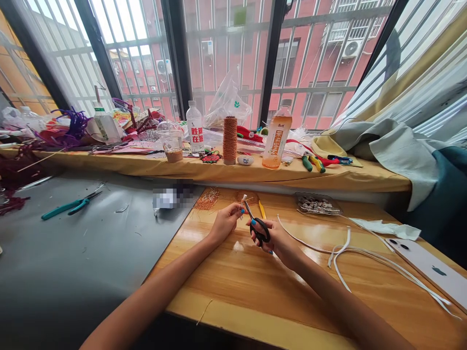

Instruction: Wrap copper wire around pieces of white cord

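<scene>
My left hand pinches a small white cord piece with thin copper-coloured thread about it, just above the wooden table. Black-handled scissors are in my right hand, fingers through the loops. Their blades point up and away, with the tips beside the white piece at my left fingertips; whether the blades touch it I cannot tell. Behind the hands lies a yellow-handled tool. A heap of cut copper-coloured threads rests left of it.
Loose white cords, a phone and a tray of small pieces lie to the right. Teal pliers rest on the grey mat. A thread spool and an orange drink bottle stand on the sill.
</scene>
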Demonstrator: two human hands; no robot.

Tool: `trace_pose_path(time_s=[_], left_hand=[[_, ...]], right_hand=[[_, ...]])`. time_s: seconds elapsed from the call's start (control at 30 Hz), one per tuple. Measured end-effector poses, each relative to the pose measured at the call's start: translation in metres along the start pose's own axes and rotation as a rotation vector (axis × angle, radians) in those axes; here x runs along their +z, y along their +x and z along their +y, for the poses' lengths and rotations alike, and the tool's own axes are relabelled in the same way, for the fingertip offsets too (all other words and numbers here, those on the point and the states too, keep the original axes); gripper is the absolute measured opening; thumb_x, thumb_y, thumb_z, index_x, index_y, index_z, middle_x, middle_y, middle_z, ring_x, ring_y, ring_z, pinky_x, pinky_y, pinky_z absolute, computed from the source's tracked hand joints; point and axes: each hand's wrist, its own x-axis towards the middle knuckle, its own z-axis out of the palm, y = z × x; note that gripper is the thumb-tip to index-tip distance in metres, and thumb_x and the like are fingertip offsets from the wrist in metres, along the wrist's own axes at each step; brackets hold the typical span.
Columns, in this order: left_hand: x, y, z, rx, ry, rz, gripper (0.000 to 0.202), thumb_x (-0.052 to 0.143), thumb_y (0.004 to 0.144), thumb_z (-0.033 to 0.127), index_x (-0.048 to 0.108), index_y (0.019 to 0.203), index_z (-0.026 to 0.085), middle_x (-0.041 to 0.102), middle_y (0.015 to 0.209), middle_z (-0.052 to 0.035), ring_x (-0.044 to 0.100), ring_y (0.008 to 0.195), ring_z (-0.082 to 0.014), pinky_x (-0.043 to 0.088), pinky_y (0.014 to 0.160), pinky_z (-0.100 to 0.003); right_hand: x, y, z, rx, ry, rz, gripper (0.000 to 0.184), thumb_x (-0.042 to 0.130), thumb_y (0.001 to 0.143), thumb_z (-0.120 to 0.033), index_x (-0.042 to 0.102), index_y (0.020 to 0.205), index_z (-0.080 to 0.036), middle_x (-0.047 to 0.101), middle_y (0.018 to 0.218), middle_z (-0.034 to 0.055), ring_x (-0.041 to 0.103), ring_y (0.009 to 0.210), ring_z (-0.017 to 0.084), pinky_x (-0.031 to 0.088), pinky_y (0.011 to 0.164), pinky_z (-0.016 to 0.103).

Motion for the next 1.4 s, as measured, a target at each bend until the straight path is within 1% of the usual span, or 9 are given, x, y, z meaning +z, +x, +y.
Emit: trace_pose_path(time_s=[0.17,0.37,0.53,0.67,0.8,0.87,0.97,1.1,1.4], left_hand=[[0.001,0.0,0.0,-0.014,-0.021,-0.053,0.024,0.049,0.073,0.038,0.051,0.08,0.016,0.045,0.05,0.0058,0.031,0.03,-0.0023,0.02,0.029,-0.015],[0.002,-0.002,0.0,-0.029,-0.044,-0.109,0.025,0.048,0.074,0.038,0.05,0.082,0.015,0.041,0.048,0.0064,0.031,0.028,-0.0019,0.02,0.028,-0.014],[0.002,-0.003,0.002,-0.04,-0.046,-0.162,0.026,0.048,0.074,0.038,0.05,0.082,0.014,0.042,0.051,0.0064,0.03,0.028,-0.0004,0.019,0.027,-0.013],[0.001,-0.002,0.003,-0.054,-0.076,-0.161,0.026,0.049,0.073,0.038,0.049,0.08,0.013,0.044,0.051,0.0061,0.028,0.027,0.0001,0.018,0.027,-0.014],[0.002,0.0,0.003,-0.068,-0.114,-0.125,0.024,0.05,0.072,0.037,0.046,0.078,0.014,0.043,0.047,0.0076,0.027,0.025,-0.0006,0.016,0.025,-0.014],[0.001,0.001,0.002,-0.071,-0.119,-0.108,0.024,0.049,0.072,0.037,0.046,0.078,0.014,0.048,0.051,0.0065,0.027,0.025,-0.0003,0.016,0.025,-0.014],[0.001,0.002,0.001,-0.065,-0.092,-0.086,0.024,0.048,0.073,0.037,0.046,0.079,0.014,0.055,0.062,0.0032,0.028,0.026,0.0004,0.017,0.026,-0.015],[0.002,0.0,0.003,-0.046,-0.036,-0.089,0.022,0.047,0.074,0.036,0.047,0.077,0.014,0.056,0.066,0.0013,0.028,0.028,0.0003,0.017,0.027,-0.015],[0.002,-0.003,0.005,-0.052,0.105,-0.089,0.025,0.045,0.075,0.036,0.054,0.078,0.014,0.05,0.053,0.0034,0.028,0.031,-0.0007,0.019,0.031,-0.014]], right_hand=[[0.003,-0.001,-0.002,-0.004,0.008,-0.014,0.043,0.061,0.06,-0.049,0.056,0.081,-0.013,0.05,0.058,-0.001,0.045,0.045,0.005,0.022,0.033,0.014],[0.001,-0.001,-0.001,-0.004,-0.025,0.005,0.041,0.06,0.06,-0.048,0.054,0.079,-0.013,0.049,0.057,-0.0013,0.044,0.045,0.005,0.022,0.033,0.015],[0.0,0.0,0.0,-0.015,-0.08,0.021,0.034,0.061,0.061,-0.046,0.052,0.068,-0.013,0.049,0.055,-0.0018,0.042,0.041,0.004,0.018,0.033,0.015],[-0.001,0.001,0.0,-0.028,-0.121,0.087,0.036,0.06,0.06,-0.047,0.048,0.061,-0.014,0.047,0.048,-0.0027,0.039,0.038,0.003,0.015,0.033,0.015],[-0.005,0.003,0.0,-0.06,-0.098,0.171,0.036,0.058,0.061,-0.05,0.048,0.066,-0.015,0.045,0.048,-0.0043,0.038,0.036,0.003,0.016,0.033,0.015],[-0.006,0.003,0.0,-0.083,-0.089,0.193,0.036,0.059,0.061,-0.049,0.049,0.069,-0.015,0.046,0.049,-0.0045,0.039,0.037,0.003,0.017,0.033,0.015],[-0.004,0.0,-0.001,-0.064,-0.08,0.096,0.038,0.058,0.061,-0.05,0.05,0.07,-0.015,0.048,0.05,-0.0032,0.041,0.037,0.005,0.017,0.031,0.016],[0.004,-0.004,-0.001,0.0,-0.061,-0.047,0.042,0.056,0.061,-0.053,0.05,0.074,-0.013,0.051,0.051,-0.0014,0.042,0.037,0.006,0.018,0.031,0.016],[0.003,-0.002,0.0,0.01,-0.03,-0.037,0.046,0.053,0.061,-0.057,0.051,0.076,-0.014,0.051,0.052,-0.0008,0.043,0.039,0.006,0.02,0.031,0.016]])
